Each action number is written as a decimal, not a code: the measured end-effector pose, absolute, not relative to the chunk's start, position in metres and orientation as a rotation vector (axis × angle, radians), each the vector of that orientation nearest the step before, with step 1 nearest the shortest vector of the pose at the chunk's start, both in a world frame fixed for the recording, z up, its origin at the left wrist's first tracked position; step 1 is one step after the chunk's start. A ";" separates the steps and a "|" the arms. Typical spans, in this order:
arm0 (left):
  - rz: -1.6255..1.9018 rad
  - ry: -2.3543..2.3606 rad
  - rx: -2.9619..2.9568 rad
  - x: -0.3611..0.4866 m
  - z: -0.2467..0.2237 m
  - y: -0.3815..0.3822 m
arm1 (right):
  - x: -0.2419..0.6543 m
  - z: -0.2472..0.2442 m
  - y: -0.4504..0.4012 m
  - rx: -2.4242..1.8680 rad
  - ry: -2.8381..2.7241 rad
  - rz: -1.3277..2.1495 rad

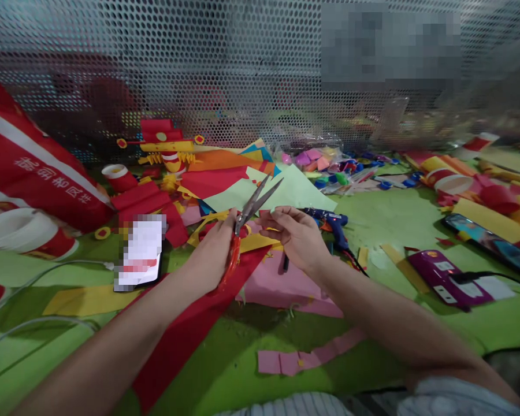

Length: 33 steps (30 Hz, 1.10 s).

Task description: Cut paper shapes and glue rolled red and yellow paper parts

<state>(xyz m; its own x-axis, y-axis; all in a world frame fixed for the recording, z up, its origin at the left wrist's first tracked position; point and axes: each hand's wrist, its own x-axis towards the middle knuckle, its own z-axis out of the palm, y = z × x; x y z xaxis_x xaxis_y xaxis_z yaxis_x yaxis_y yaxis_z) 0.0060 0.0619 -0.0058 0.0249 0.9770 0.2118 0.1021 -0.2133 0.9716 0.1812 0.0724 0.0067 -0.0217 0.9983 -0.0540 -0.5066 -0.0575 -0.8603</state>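
Note:
Orange-handled scissors [256, 203] are in my left hand [210, 254], with the blades parted and pointing up and away. My right hand [301, 237] is closed in a pinch just right of the blades. A small red paper piece [266, 214] shows at its fingertips, partly hidden by them. Beneath the hands lie yellow paper [260, 242] and a pink paper sheet [264, 283]. A long red paper strip [177, 341] runs from under the scissors toward me. Close behind my right hand rests a blue glue gun [335, 222].
A lit phone [141, 254] and a paper cup stack [26, 234] are at left. Pale green paper [286, 188] lies ahead, near a red-and-yellow paper craft [167, 144]. A purple power strip [448, 277] and a dark phone [489, 242] lie right. Perforated metal [242, 58] stands behind.

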 end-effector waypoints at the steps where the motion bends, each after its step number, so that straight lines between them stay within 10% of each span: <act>1: 1.256 1.165 1.512 0.004 -0.009 0.062 | 0.182 0.007 0.073 -0.841 -0.783 1.463; 21: 0.274 1.523 2.326 0.022 0.016 0.047 | 0.177 0.007 0.069 -0.794 -0.841 1.346; 33: 0.263 1.564 2.317 0.027 0.012 0.045 | 0.171 0.004 0.065 -0.791 -0.868 1.332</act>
